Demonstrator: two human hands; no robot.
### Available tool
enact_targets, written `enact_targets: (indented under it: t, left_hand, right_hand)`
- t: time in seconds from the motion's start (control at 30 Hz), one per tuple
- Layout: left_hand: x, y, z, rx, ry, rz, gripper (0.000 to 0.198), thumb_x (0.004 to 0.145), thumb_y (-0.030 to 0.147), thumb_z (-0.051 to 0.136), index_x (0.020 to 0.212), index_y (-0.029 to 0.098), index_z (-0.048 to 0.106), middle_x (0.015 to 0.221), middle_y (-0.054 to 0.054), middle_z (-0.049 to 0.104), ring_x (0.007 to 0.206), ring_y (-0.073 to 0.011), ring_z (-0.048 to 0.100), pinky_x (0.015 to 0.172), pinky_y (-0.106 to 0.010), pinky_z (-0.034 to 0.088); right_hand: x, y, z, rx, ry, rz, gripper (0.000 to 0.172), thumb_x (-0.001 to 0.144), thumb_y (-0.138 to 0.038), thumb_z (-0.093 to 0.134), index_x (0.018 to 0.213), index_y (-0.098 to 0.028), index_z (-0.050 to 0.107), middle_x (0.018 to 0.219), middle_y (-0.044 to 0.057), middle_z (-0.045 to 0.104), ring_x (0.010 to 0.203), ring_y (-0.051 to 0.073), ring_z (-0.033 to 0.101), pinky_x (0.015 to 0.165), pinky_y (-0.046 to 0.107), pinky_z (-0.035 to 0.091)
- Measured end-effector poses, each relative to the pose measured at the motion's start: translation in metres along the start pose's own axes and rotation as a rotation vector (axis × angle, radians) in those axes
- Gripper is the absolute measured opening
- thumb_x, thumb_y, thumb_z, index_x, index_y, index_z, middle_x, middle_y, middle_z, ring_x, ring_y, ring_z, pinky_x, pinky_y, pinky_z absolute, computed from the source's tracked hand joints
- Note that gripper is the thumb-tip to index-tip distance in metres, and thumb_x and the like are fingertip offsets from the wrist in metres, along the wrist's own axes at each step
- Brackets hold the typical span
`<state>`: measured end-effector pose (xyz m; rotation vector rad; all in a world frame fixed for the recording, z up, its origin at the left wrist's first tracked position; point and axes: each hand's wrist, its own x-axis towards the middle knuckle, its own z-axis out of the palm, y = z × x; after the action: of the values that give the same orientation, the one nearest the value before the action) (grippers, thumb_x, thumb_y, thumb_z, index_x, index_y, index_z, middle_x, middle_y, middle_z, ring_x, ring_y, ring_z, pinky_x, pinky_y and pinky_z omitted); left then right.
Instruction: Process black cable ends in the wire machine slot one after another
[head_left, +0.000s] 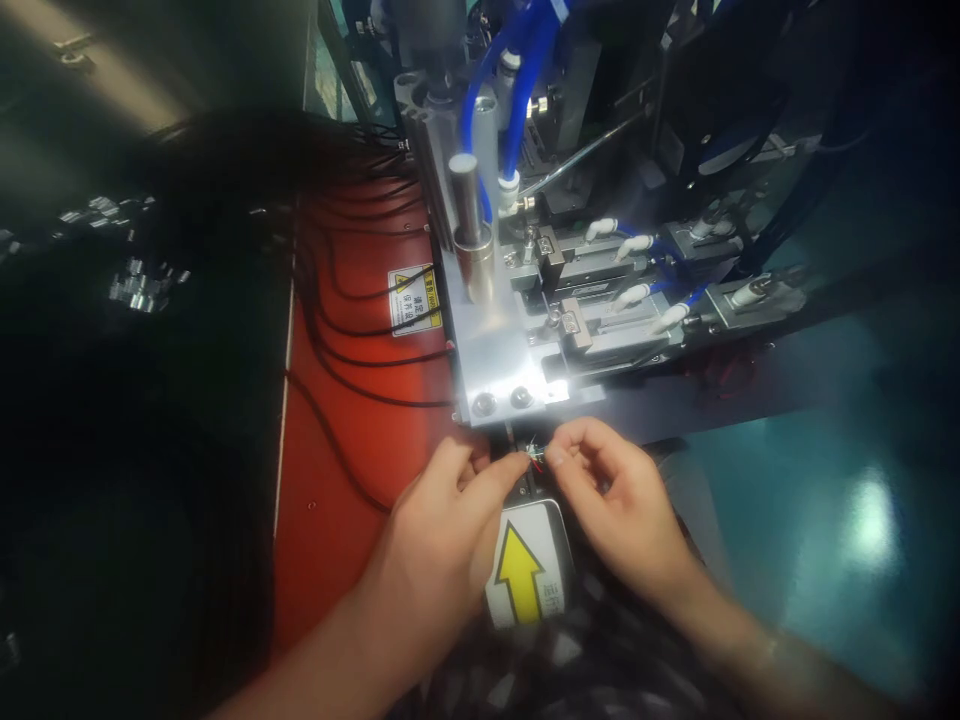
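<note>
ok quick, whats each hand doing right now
Left hand: closed, fingertips pinching the small wire end.
Right hand: closed, pinching that wire end's other side.

Aluminium base plate [491, 350] of the machine, with two dark bolts [484, 404] at its near edge and an upright steel cylinder [466, 215] on top. Blue air hoses [525, 60] loop above it; white fittings [631, 296] line the clamp blocks to the right. Black cables [352, 300] cross the red panel [352, 450], beside a yellow warning label [415, 298]. Nearest the viewer, a white plate with a yellow arrow [519, 580]. Far left, loose shiny metal pieces [139, 288].
</note>
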<state>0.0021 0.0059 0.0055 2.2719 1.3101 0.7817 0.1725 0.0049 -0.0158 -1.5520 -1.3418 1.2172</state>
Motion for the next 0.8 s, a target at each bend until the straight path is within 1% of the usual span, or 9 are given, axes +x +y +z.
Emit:
enact_targets:
  t: [0.2,0.4,0.57,0.8]
  left_hand:
    - [-0.0019,-0.0007,0.002,-0.008,0.003,0.005,0.025,0.09,0.008,0.05,0.105,0.01,0.069,0.09,-0.006,0.053,0.075,-0.0088,0.056,0.065,-0.015,0.049]
    - [-0.0031,-0.0021,0.003,-0.006,-0.003,0.002,0.025,0.09,0.007,0.049,0.105,0.011,0.069,0.093,-0.006,0.053,0.078,-0.01,0.056,0.066,-0.016,0.05]
    - [-0.0021,-0.0014,0.001,-0.007,-0.014,-0.007,0.026,0.089,0.006,0.05,0.105,0.01,0.07,0.09,-0.006,0.053,0.077,-0.0105,0.057,0.066,-0.017,0.051]
    - [-0.0017,-0.0016,0.0016,-0.016,-0.004,-0.005,0.029,0.088,0.004,0.048,0.106,0.01,0.069,0.091,-0.006,0.053,0.074,-0.0088,0.057,0.065,-0.016,0.05]
  right_hand:
    - [0.0003,-0.0011,0.0006,-0.069,0.017,-0.002,0.015,0.09,-0.025,0.052,0.076,-0.02,0.054,0.066,-0.002,0.052,0.058,0.012,0.05,0.052,0.023,0.041]
    - [-0.0016,-0.0038,0.0023,-0.214,0.075,-0.063,0.014,0.088,-0.022,0.052,0.074,-0.02,0.054,0.066,-0.001,0.054,0.058,0.012,0.051,0.053,0.024,0.041]
    - [-0.0023,-0.0045,0.0004,-0.188,0.053,-0.095,0.014,0.089,-0.021,0.051,0.076,-0.019,0.054,0.067,-0.001,0.055,0.059,0.012,0.051,0.054,0.023,0.041]
    - [-0.0015,-0.003,-0.0006,-0.118,0.029,-0.126,0.013,0.089,-0.019,0.052,0.077,-0.019,0.054,0.068,-0.002,0.053,0.059,0.011,0.049,0.056,0.023,0.041]
